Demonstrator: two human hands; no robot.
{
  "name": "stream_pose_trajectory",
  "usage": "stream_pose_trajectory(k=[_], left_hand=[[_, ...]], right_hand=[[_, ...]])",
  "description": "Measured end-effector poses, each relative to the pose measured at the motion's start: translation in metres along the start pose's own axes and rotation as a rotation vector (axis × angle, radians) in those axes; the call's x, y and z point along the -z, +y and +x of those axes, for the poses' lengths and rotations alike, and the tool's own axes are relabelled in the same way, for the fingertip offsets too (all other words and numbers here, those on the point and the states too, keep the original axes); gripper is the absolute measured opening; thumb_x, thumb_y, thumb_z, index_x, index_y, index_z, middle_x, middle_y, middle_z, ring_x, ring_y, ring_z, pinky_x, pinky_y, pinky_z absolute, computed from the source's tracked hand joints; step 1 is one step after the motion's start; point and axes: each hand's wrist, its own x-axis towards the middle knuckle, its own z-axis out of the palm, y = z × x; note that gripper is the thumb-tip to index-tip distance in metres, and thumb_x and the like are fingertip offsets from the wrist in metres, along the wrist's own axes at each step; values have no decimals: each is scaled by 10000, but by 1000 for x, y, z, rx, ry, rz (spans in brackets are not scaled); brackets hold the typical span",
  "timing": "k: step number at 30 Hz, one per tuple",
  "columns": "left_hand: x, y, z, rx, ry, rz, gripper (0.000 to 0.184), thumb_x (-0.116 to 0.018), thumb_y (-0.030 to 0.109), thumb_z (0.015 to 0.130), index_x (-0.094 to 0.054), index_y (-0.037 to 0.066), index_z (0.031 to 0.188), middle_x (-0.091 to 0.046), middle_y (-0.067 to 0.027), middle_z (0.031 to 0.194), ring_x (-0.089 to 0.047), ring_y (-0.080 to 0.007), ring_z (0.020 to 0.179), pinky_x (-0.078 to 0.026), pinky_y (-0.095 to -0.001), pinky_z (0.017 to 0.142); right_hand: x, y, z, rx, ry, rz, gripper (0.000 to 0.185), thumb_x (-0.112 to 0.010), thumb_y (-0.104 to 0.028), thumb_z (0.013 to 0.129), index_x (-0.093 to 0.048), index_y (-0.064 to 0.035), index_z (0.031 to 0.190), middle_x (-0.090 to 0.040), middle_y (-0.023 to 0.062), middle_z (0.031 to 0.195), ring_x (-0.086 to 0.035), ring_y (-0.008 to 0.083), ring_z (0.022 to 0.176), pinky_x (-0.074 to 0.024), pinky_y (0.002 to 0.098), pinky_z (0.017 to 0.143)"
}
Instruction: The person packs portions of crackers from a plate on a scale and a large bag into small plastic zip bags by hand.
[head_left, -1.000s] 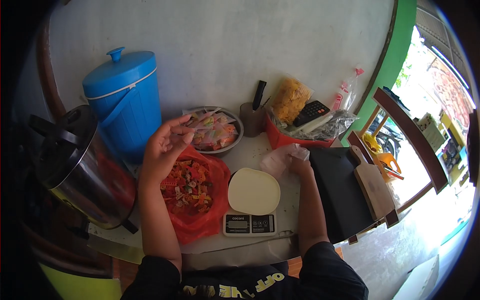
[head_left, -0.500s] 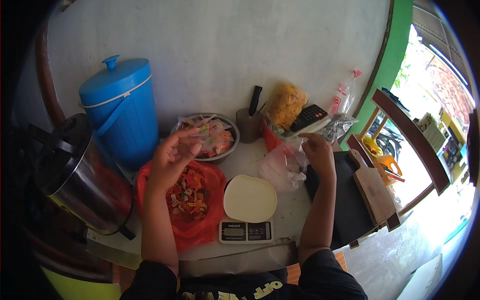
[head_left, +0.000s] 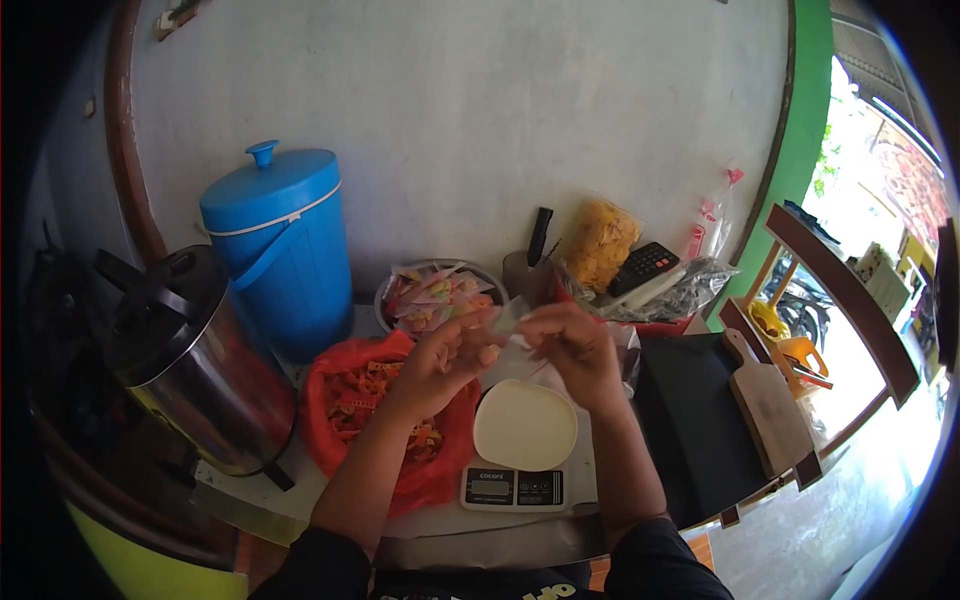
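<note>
A small clear plastic bag [head_left: 511, 316] is between my two hands, above the kitchen scale [head_left: 513, 488] and its cream tray [head_left: 526, 425]. My left hand [head_left: 447, 362] has curled fingers at the bag's left edge. On the other side, my right hand [head_left: 577, 348] pinches the bag with thumb and fingers. Below my left forearm lies a red plastic bag [head_left: 450, 480] holding loose orange, red and yellow snack pieces [head_left: 352, 400]. Behind my hands a metal bowl [head_left: 382, 310] holds several filled small packets [head_left: 437, 292]. More clear plastic [head_left: 628, 350] lies behind my right hand, partly hidden.
A blue lidded drink container [head_left: 290, 265] and a steel pot [head_left: 205, 380] stand at left. A bag of yellow chips [head_left: 602, 245], a calculator [head_left: 645, 268] and a grey jug [head_left: 523, 278] are at the back. Right are a black board [head_left: 690, 420] and a wooden cutting board [head_left: 768, 410].
My right hand has come left from the clear plastic, bringing a small bag. My left hand has moved right and lower to meet it. The view has shifted slightly.
</note>
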Motion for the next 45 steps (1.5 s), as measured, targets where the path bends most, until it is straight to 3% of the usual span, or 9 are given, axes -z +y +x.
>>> stream_pose_trajectory(k=[5, 8, 13, 16, 19, 22, 32, 37, 45], left_hand=[[6, 4, -1, -120, 58, 154, 458, -713, 100, 898, -537, 34, 1316, -657, -72, 1146, -616, -92, 982, -502, -243, 813], [13, 3, -1, -97, 77, 147, 430, -720, 75, 882, -556, 34, 1276, -649, -73, 1156, -629, -87, 920, -513, -240, 805], [5, 10, -10, -76, 57, 210, 398, -755, 87, 849, -605, 40, 1215, -676, -72, 1132, -650, -114, 926, -526, -268, 814], [-11, 23, -9, -308, 42, 616, 447, -790, 114, 814, -615, 50, 1220, -681, -76, 1148, -662, -146, 969, -532, -296, 820], [-3, 27, -13, -309, -49, 792, 429, -780, 53, 810, -597, 12, 1196, -671, -82, 1125, -657, -115, 958, -543, -259, 770], [7, 37, -22, -19, -21, 759, 405, -799, 66, 796, -620, -1, 1154, -710, -49, 994, -672, -104, 855, -536, -250, 732], [12, 41, -19, -76, 35, 628, 208, -753, 100, 861, -679, -5, 1026, -707, -12, 878, -644, -56, 794, -522, -230, 685], [12, 40, -20, 32, 64, 571, 147, -724, 101, 886, -711, -7, 985, -711, -16, 882, -646, -60, 844, -525, -241, 717], [2, 23, -14, -107, 23, 492, 170, -701, 103, 897, -727, 3, 1032, -743, -71, 944, -671, -76, 816, -522, -218, 724]], right_hand=[[-7, -24, -2, -127, -160, 36, 339, -654, 72, 871, -596, -16, 1193, -614, 67, 1087, -626, 124, 937, -521, 268, 808], [-7, -17, -5, -235, -97, 225, 470, -685, 69, 848, -508, -34, 1271, -623, 70, 1073, -633, 116, 917, -518, 262, 797], [-7, -9, -4, -155, 36, 139, 601, -702, 86, 823, -414, -46, 1334, -646, 46, 987, -646, 109, 899, -518, 265, 783], [-14, -22, 0, -158, 1, 129, 618, -714, 90, 810, -416, -45, 1335, -650, 38, 956, -654, 109, 887, -520, 266, 773], [-23, -28, -1, -140, -54, 35, 618, -724, 67, 803, -435, -49, 1337, -672, 57, 953, -671, 113, 864, -526, 256, 750], [-27, -24, -2, -121, -61, 88, 609, -727, 58, 798, -444, -45, 1328, -692, 89, 983, -685, 131, 869, -535, 261, 737], [-23, -21, -5, -73, -84, -96, 370, -742, 21, 817, -542, -31, 1124, -723, 47, 891, -687, 104, 881, -525, 256, 744], [-25, -22, -5, -57, -36, -129, 343, -740, 5, 824, -547, -35, 1104, -723, 37, 890, -684, 94, 862, -519, 251, 736], [-14, -25, -3, -57, 21, -91, 326, -733, 12, 838, -545, -30, 1101, -705, 45, 901, -681, 99, 881, -520, 253, 772]])
